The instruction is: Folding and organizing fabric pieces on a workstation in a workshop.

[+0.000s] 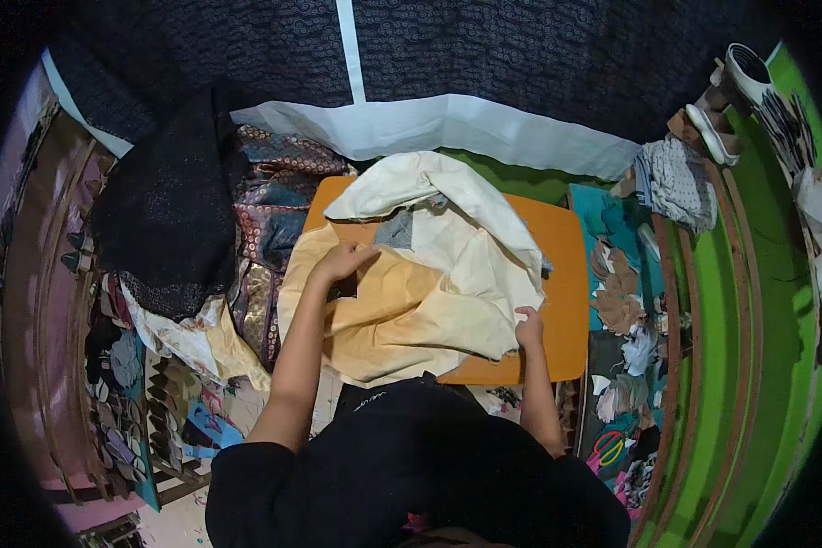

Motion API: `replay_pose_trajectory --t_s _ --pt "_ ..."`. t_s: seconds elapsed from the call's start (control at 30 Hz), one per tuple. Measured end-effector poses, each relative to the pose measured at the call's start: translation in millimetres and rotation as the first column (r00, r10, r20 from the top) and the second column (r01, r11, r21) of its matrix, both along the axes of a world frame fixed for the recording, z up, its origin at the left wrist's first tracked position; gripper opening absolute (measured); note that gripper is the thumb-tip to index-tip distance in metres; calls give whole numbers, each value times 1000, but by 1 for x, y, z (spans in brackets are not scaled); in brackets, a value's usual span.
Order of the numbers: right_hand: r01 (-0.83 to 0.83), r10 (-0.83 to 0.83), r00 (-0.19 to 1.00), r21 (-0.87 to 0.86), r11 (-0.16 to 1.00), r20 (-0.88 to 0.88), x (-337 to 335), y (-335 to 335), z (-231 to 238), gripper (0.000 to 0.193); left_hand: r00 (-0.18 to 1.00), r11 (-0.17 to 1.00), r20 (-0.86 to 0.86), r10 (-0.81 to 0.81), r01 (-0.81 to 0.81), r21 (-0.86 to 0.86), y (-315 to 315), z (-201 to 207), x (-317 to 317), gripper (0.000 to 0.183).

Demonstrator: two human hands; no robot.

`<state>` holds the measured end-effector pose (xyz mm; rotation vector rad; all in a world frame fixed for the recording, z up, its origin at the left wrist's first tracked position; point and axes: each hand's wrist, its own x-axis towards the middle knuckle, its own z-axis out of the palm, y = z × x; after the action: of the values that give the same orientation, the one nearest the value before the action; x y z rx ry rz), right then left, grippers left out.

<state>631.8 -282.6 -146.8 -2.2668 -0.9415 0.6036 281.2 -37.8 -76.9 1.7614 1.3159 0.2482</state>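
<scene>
Black T-shirt (429,466) fills the lower middle, nearest the camera, its front close against the near side of the orange tabletop (564,265), whose corners are rounded. On that tabletop lies the cream-and-yellow cloth (384,310), rumpled, covering most of the middle and reaching past the left edge and part of the near edge; its paler upper part is bunched into a thick curved fold toward the far side. Left hand (338,263) has its grip together on the upper border of the yellow part, beside a dark gap in the folds and a grey patch (395,230). Right hand (529,329) has its grip clamped on the right margin of the cloth, near the ragged lower corner. Open room on the tabletop is a bare strip along the right side, from the far corner to the near one, with a smaller bare bit at the far left corner. Beyond the left edge, patterned fabric (269,242) and a black lace-like cloth (169,210) crowd in close; past the right edge, fabric scraps (618,292) and scissors (609,449) with red-and-yellow handles lie near a slatted green rack (717,320). A dark curtain (511,64) with a white lower border hangs across the far side
</scene>
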Motion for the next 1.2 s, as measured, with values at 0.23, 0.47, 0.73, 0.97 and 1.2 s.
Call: replay_pose_trajectory --t_s 0.23,0.47,0.73,0.97,1.2 --pt "255 -228 878 -9 967 420 -8 41 57 55 982 995 -161 93 -99 -28 8 -41 55 65" --pt "147 -170 978 176 973 121 53 126 76 72 978 979 -81 194 -199 -53 -42 -54 36 43" --pt "110 4 903 240 965 -430 71 166 1 54 975 948 -73 211 -222 -230 -42 -63 42 37" --pt "562 29 660 519 645 -751 154 189 121 47 922 882 51 384 -383 274 22 -45 69 36" --pt "772 -272 620 634 48 -736 191 104 232 39 660 596 687 304 -694 404 61 45 132 21"
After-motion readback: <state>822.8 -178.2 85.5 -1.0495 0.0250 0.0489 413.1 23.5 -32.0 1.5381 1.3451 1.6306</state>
